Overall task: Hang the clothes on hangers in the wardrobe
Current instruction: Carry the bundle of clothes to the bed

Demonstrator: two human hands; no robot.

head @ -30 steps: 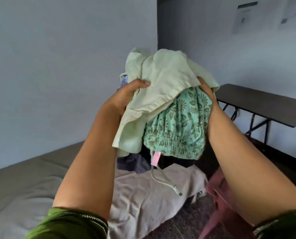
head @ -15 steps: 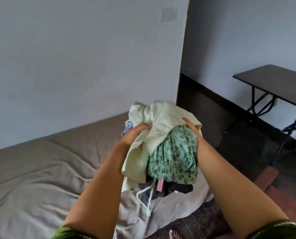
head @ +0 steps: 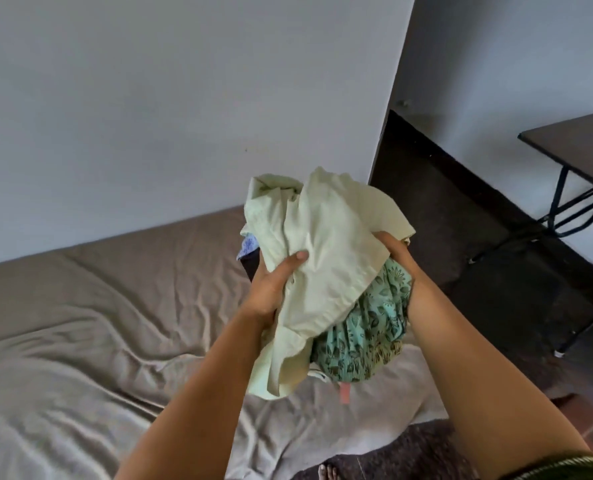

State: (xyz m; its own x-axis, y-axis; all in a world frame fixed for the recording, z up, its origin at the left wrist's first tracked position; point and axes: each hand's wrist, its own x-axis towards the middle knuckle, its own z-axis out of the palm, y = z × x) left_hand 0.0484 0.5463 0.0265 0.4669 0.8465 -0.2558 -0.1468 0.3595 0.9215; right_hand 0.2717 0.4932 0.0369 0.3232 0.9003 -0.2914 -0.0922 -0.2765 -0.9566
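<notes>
I hold a bundle of clothes between both hands above the foot of the bed. A pale green shirt [head: 326, 258] lies on top, and a teal leaf-print garment [head: 364, 337] with a pink tag sits below it. Bits of blue and dark cloth [head: 248, 249] show at the bundle's left. My left hand [head: 274, 285] grips the pale shirt from the left, thumb on top. My right hand [head: 397, 252] holds the bundle's right side, its fingers hidden in the cloth. No hanger or wardrobe is in view.
A bed with a wrinkled grey-brown sheet [head: 91, 341] fills the left and lower view, against a white wall [head: 184, 98]. A dark folding table [head: 579, 143] with metal legs stands at the right. Dark floor [head: 461, 220] runs between the bed and the table.
The bundle has come down from in front of my face to just above the bed. My view has tilted down and left, so the table sits farther right.
</notes>
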